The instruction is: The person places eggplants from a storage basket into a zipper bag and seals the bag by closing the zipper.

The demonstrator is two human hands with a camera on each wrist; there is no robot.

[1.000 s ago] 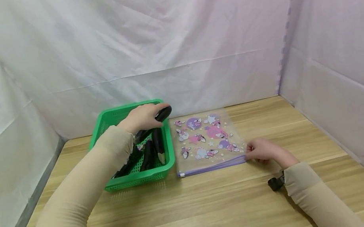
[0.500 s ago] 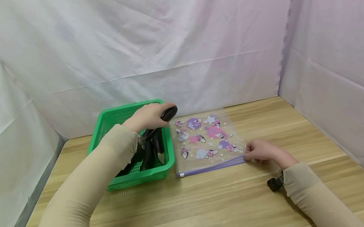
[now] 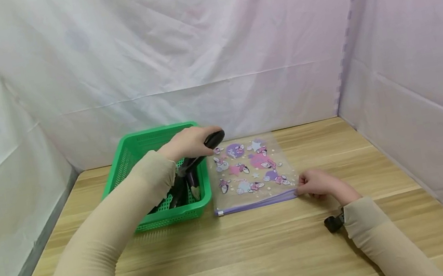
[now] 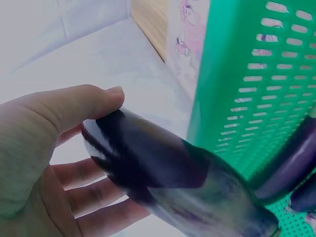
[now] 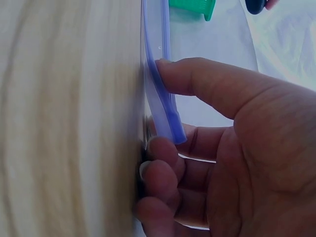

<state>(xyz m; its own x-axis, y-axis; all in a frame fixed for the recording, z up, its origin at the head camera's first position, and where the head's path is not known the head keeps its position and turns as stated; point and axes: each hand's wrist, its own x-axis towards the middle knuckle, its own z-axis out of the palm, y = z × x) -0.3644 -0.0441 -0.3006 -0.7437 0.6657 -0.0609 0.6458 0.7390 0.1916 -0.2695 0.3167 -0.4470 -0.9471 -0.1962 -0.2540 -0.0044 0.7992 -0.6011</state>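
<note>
My left hand (image 3: 188, 142) grips a dark purple eggplant (image 4: 163, 158) by one end, thumb on top and fingers beneath, above the right side of a green plastic basket (image 3: 205, 179). More eggplants (image 3: 194, 184) lie inside that basket, partly hidden by the arm. Flat on the table to the right is a clear zipper bag (image 3: 236, 198) with pink and purple cartoon prints. At the bag's near right corner my right hand (image 3: 320, 182) pinches the purple zipper edge (image 5: 165, 106) between thumb and fingers. A white slider (image 3: 220, 213) sits at the zipper's left end.
A wood-grain table (image 3: 242, 261) carries everything. White cloth (image 3: 170, 44) hangs behind and along both sides. The basket's right wall stands close beside the bag's left edge. A small black camera (image 3: 333, 223) is strapped at the right wrist.
The left hand has moved rightward with the eggplant, from over the basket toward the bag's upper left corner. The right hand keeps its hold on the bag, almost still.
</note>
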